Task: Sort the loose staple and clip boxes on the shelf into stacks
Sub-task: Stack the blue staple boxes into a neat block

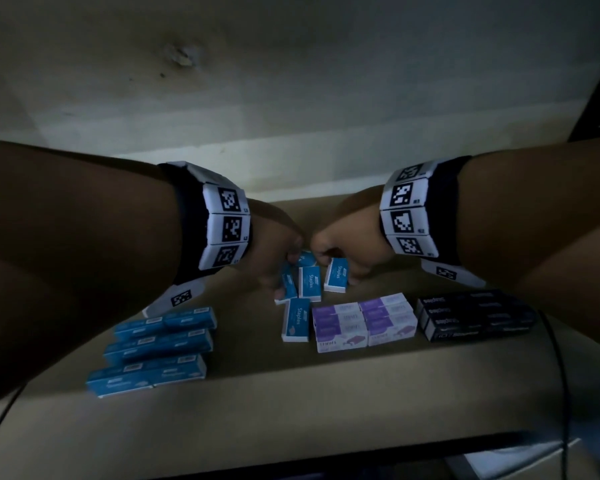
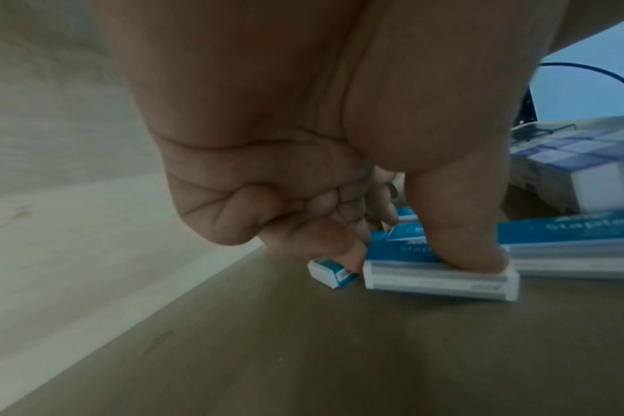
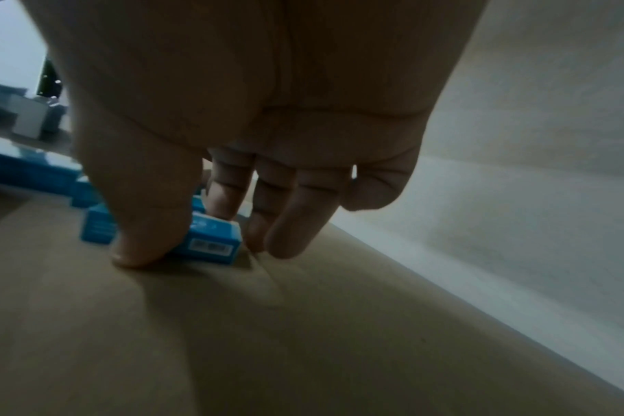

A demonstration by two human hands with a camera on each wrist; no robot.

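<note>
Blue stack (image 1: 153, 351), purple stack (image 1: 362, 322) and black stack (image 1: 475, 315) stand sorted at the shelf (image 1: 291, 393) front; behind, both hands' fingers pinch loose blue boxes (image 1: 309, 282), five or so left.

Marker bands on both of my wrists.
I'm seeing a black wristband (image 1: 184, 233) on my left forearm, wrapped in white tiles printed with black square codes, one tile hanging loose below. My right wristband (image 1: 444, 216) matches it: black strap, white coded tiles. Both forearms are bare, no sleeves.
</note>
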